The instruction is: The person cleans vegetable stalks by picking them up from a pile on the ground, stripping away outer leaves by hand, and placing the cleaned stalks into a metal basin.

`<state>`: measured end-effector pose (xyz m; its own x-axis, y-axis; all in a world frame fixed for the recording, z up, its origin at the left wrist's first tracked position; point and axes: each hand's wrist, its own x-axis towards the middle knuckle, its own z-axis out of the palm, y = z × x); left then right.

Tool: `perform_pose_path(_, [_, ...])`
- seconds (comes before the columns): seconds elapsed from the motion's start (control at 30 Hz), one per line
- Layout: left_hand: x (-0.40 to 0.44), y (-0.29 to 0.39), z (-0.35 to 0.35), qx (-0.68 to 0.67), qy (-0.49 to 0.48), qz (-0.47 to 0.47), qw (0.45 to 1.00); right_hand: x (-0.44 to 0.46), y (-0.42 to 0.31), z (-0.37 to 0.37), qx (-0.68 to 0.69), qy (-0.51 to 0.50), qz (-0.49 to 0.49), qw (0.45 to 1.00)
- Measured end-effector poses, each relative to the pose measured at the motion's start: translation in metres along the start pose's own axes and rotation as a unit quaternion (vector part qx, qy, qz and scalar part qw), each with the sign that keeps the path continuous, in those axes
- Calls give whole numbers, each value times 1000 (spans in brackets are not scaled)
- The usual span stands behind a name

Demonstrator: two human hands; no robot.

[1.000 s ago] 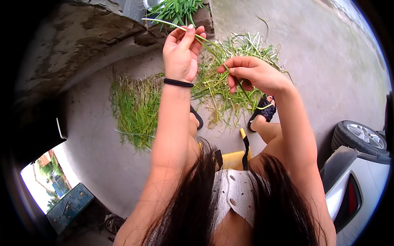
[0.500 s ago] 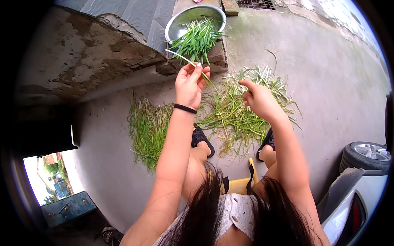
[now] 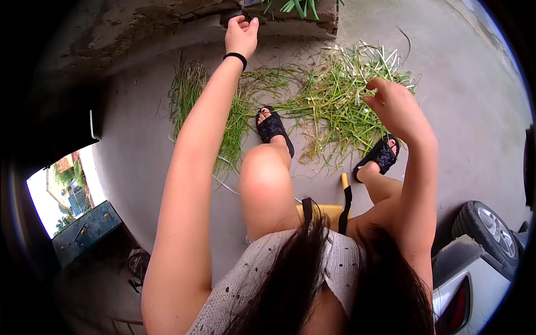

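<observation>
My left hand [image 3: 242, 37] reaches to the foot of the wall, left of the brick step. Its fingers are bent with the thumb apart, and no stalk shows in them. A dark shape lies just beyond the fingertips; I cannot make out what it is. Green leaf tips [image 3: 301, 6] hang over the step at the top edge. My right hand [image 3: 395, 106] hovers above the loose heap of green and whitish stalks [image 3: 340, 106], fingers loosely curled and apart, with nothing visible in them. A flatter bunch of thin green stalks [image 3: 190, 95] lies left of my feet.
The brick step [image 3: 301, 28] juts from the stained wall. My black sandals [image 3: 272, 127] stand at the stalks' near edge. Under me is a yellow seat [image 3: 321, 213] with black straps. A wheel [image 3: 491, 229] and part of a vehicle are at right, a dark blue chest [image 3: 86, 233] at left.
My left hand has moved up and left, and the long stalk it held is gone from it. My right hand has shifted right. The view has tilted down, leaving the metal bowl out of frame.
</observation>
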<state>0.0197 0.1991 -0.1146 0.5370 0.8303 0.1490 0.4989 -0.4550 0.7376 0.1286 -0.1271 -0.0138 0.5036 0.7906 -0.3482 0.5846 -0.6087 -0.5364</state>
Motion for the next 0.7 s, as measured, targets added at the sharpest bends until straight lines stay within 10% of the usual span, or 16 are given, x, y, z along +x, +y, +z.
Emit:
perform_pose_path(0.13, [-111,-176,-24,146,-192,-268,933,-6,-7,16,-23,-11,-44,999])
perform_pose_path(0.27, [-186,-285,-55,270,-234,-323,877,-2,-24,28,-23,-46,-42,998])
perform_pose_path(0.5, [-194,-248,15,152,-275,-7,949,17,-50,52,-65,-90,-50,993])
perform_pose_path(0.7, [-179,-234,118,235,-454,48,858,31,-65,67,-73,-154,-25,985])
